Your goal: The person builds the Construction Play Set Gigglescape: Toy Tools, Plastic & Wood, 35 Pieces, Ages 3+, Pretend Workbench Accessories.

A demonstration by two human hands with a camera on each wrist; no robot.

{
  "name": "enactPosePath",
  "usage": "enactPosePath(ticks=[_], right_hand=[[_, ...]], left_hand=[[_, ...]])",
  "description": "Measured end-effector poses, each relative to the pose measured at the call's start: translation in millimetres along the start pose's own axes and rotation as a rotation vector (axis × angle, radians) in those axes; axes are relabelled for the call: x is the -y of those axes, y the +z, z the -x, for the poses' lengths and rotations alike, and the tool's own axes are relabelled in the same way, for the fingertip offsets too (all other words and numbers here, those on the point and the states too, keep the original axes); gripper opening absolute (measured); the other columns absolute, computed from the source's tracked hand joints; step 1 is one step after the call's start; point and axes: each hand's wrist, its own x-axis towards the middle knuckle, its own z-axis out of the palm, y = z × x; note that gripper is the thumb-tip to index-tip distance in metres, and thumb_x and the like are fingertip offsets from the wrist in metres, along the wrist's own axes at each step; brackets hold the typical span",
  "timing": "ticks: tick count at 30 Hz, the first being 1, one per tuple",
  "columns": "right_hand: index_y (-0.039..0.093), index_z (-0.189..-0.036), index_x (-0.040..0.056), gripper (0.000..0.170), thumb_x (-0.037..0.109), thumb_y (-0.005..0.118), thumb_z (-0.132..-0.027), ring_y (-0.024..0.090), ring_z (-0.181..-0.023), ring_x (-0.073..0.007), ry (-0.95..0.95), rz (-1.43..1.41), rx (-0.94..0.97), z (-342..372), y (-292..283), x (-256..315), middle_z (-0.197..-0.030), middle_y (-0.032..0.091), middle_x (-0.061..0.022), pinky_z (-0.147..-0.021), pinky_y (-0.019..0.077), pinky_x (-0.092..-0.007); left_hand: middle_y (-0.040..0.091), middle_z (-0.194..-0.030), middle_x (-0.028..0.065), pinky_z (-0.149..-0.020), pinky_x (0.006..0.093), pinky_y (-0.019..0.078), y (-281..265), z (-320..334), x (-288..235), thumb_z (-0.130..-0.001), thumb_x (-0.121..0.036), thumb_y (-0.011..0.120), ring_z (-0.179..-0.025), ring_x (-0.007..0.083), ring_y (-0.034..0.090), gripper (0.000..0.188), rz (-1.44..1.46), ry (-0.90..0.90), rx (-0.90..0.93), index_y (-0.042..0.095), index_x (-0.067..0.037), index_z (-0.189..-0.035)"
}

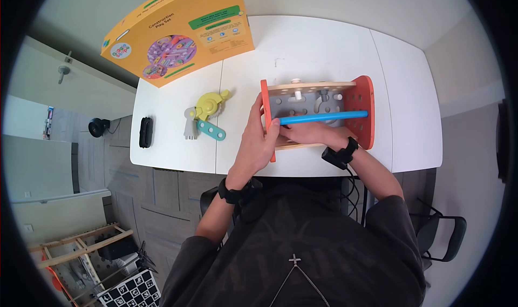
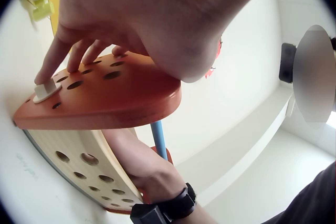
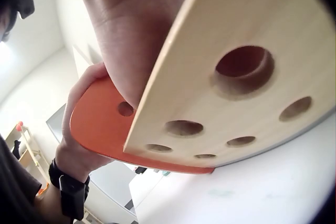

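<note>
A toy toolbox (image 1: 363, 107) with red-orange end panels, perforated pale wooden sides and a blue handle rod (image 1: 324, 117) lies on the table. My left hand (image 1: 260, 138) grips its left end panel, thumb over the edge beside the rod and fingers spread down the outer face. One fingertip presses a white peg (image 2: 47, 91) set in that panel, as the left wrist view shows. Under the rod, my right hand (image 1: 310, 132) reaches inside the box toward the same panel; its fingers are hidden there. White and grey pegs (image 1: 298, 95) sit along the far side.
Left of the toolbox lie a yellow-green toy saw (image 1: 209, 106), a grey toy hammer head (image 1: 190, 124) and a teal strip with holes (image 1: 211, 130). A black case (image 1: 145, 132) sits near the table's left edge. Behind stands a large yellow box (image 1: 183, 31).
</note>
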Motion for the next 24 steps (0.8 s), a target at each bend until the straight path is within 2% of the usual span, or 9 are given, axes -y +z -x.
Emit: enactPosePath(ticks=[4,7,10,16,19,20,24], right_hand=[[0.063,-0.124,0.0047,0.035,0.037,0.057,-0.112,0.074,-0.094,-0.0382,-0.111,-0.047,-0.091,-1.8,10.7,-15.1,-0.104,0.076,-0.0214,-0.083,0.0553,-0.0491],[0.055,-0.123,0.0052,0.033,0.036,0.056,-0.112,0.075,-0.096,-0.0402,-0.118,-0.129,-0.161,-7.5,19.2,-22.7,-0.104,0.075,-0.0231,-0.083,0.0553,-0.0500],[0.053,-0.123,0.0058,0.030,0.034,0.055,-0.113,0.075,-0.100,-0.0437,0.033,-0.120,-0.113,-5.5,12.7,-11.9,-0.105,0.075,-0.0251,-0.083,0.0554,-0.0524],[0.055,-0.123,0.0056,0.026,0.029,0.055,-0.111,0.074,-0.100,-0.0483,0.006,-0.038,-0.165,-8.6,13.9,-15.0,-0.101,0.076,-0.0268,-0.081,0.0561,-0.0568],[0.059,-0.124,0.0068,0.024,0.027,0.057,-0.110,0.074,-0.098,-0.0490,-0.103,-0.072,-0.228,-13.0,22.6,-24.9,-0.099,0.076,-0.0254,-0.080,0.0561,-0.0572],[0.060,-0.124,0.0070,0.024,0.027,0.057,-0.110,0.074,-0.098,-0.0484,-0.100,-0.057,-0.226,-12.1,22.3,-24.4,-0.099,0.076,-0.0248,-0.080,0.0562,-0.0568],[0.064,-0.124,0.0079,0.026,0.029,0.060,-0.110,0.074,-0.094,-0.0447,-0.111,-0.045,-0.167,0.1,14.0,-12.8,-0.100,0.077,-0.0227,-0.082,0.0565,-0.0543]], left_hand=[[0.042,-0.165,0.0310,-0.118,0.0481,0.0478,-1.4,-1.5,-0.9,-0.110,-0.027,0.055,-0.151,0.0431,0.048,0.074,0.005,-0.012,0.010,0.022,0.002,-0.169],[0.041,-0.166,0.0312,-0.118,0.0483,0.0477,-0.7,0.6,1.2,-0.110,-0.028,0.055,-0.151,0.0430,0.048,0.075,0.023,-0.022,0.015,0.021,0.002,-0.169],[0.041,-0.166,0.0312,-0.119,0.0485,0.0472,0.3,0.5,0.7,-0.110,-0.028,0.055,-0.152,0.0430,0.048,0.075,0.030,-0.005,0.011,0.021,0.002,-0.169],[0.040,-0.167,0.0301,-0.120,0.0487,0.0454,2.1,-0.8,4.4,-0.110,-0.027,0.055,-0.153,0.0427,0.047,0.075,0.033,-0.016,0.007,0.022,0.003,-0.169],[0.040,-0.167,0.0301,-0.121,0.0488,0.0451,2.0,0.2,5.6,-0.110,-0.027,0.055,-0.153,0.0426,0.047,0.075,-0.008,0.047,-0.012,0.022,0.003,-0.169],[0.040,-0.167,0.0301,-0.121,0.0489,0.0451,1.8,-0.7,5.6,-0.110,-0.027,0.055,-0.153,0.0425,0.047,0.074,-0.030,0.078,-0.021,0.022,0.003,-0.169],[0.040,-0.167,0.0302,-0.120,0.0487,0.0452,1.4,-0.9,3.6,-0.110,-0.027,0.055,-0.153,0.0426,0.047,0.074,0.014,-0.011,0.004,0.022,0.004,-0.169]])
